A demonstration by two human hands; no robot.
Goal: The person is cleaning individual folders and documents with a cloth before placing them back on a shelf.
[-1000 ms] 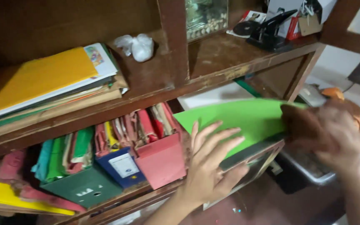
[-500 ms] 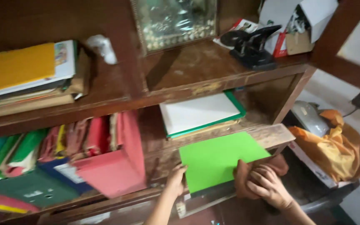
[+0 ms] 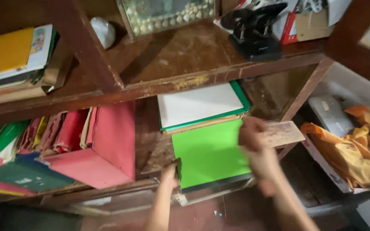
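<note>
A bright green folder [image 3: 210,152] lies flat on the lower wooden shelf [image 3: 150,145], its front edge sticking out past the shelf. My left hand [image 3: 170,173] pinches the folder's front left corner. My right hand [image 3: 255,143] is blurred and sits at the folder's right edge; I cannot tell what it holds. Behind the folder lies a white book with a green cover [image 3: 198,105] on top of a thin stack.
A red box file [image 3: 108,145] and several coloured folders [image 3: 18,141] fill the shelf's left side. A black hole punch [image 3: 253,34] and a shell-filled frame [image 3: 168,13] stand on the shelf above. An orange cloth [image 3: 360,145] lies on a box to the right.
The green folder has been pushed further onto the shelf. My left hand moved from flat on it to its front left corner. My right hand moved up to the right edge.
</note>
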